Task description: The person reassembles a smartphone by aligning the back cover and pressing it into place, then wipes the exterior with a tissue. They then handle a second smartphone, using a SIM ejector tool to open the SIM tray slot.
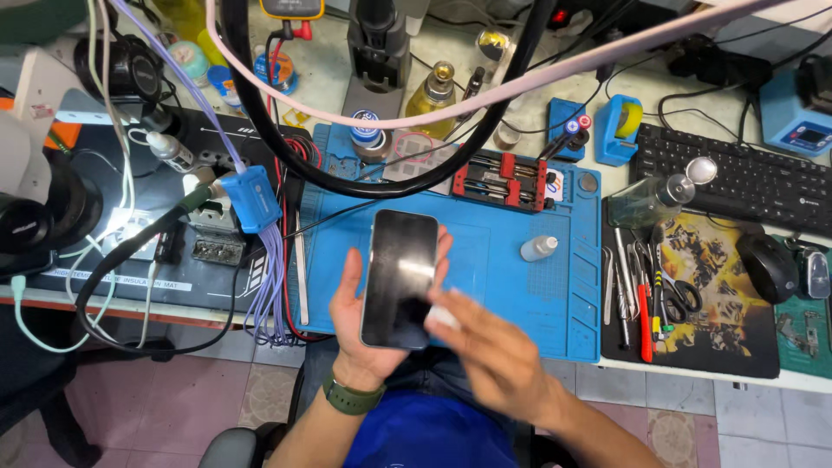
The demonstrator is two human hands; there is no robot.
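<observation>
My left hand cradles a smartphone from below, its dark glass face up, over the front edge of the blue work mat. A green watch sits on that wrist. My right hand is blurred and lies against the phone's lower right corner, pressing a small white wad onto the screen. Whether the wad is cloth or tissue I cannot tell.
A small white dropper bottle and a red clamp fixture stand on the mat. Tweezers, screwdrivers and scissors lie on the right pad. A keyboard, mouse, a microscope at left and hanging cables are also in view.
</observation>
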